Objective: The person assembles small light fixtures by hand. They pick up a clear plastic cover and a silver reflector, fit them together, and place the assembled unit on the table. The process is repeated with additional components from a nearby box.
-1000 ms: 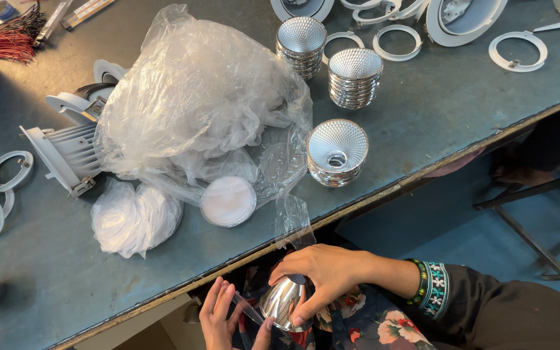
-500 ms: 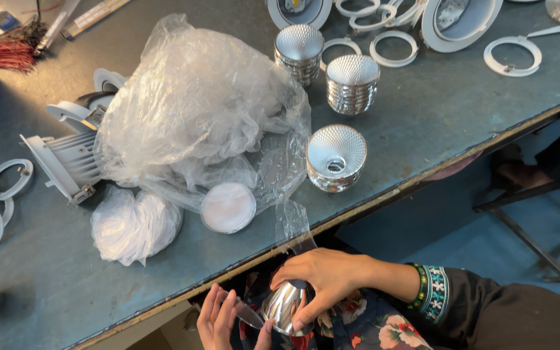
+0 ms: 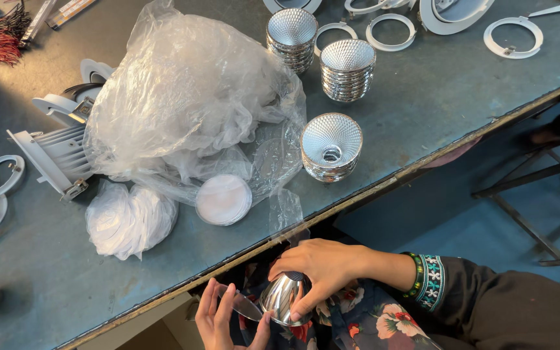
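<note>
Right hand (image 3: pixel 322 266): bent over the shiny silver cone-shaped reflector cup (image 3: pixel 281 298), fingers wrapped around it.
Left hand (image 3: pixel 218 319): palm up, fingers straight, pinching a thin clear round disc (image 3: pixel 240 305) beside the cup.

Bright, even daylight; glare flares on the plastic bag (image 3: pixel 189 97) at eleven o'clock, shiny reflector cups (image 3: pixel 330 146) sparkle, focus sharp throughout.

A crumpled plastic bag (image 3: pixel 189 97) lies beside stacked reflector cups (image 3: pixel 347 68) and white rings (image 3: pixel 512 37).
</note>
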